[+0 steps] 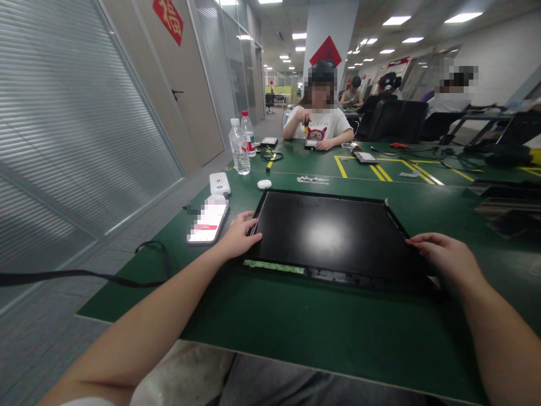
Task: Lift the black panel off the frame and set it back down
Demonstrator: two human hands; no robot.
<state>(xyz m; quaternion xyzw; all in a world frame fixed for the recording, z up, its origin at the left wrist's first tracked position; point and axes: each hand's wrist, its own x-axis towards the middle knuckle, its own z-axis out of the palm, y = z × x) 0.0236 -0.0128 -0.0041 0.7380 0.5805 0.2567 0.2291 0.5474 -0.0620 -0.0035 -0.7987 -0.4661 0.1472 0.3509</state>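
A dark flat display panel (325,231) with a black frame lies on the green table in front of me. A strip of green circuit board (274,267) runs along part of its near edge. At the panel's left edge my left hand (240,235) grips the side, thumb and fingers around the frame. My right hand (450,256) pinches the right edge between thumb and fingers; its other fingers are curled and partly hidden.
Left of the panel lie a lit phone (208,221), a white power bank (219,184) and a white earbud case (264,184). Two bottles (240,148) stand behind. Across the table (329,327), a person (319,121) holds a yellow-handled tool over a small device. Cables (448,160) lie at the far right.
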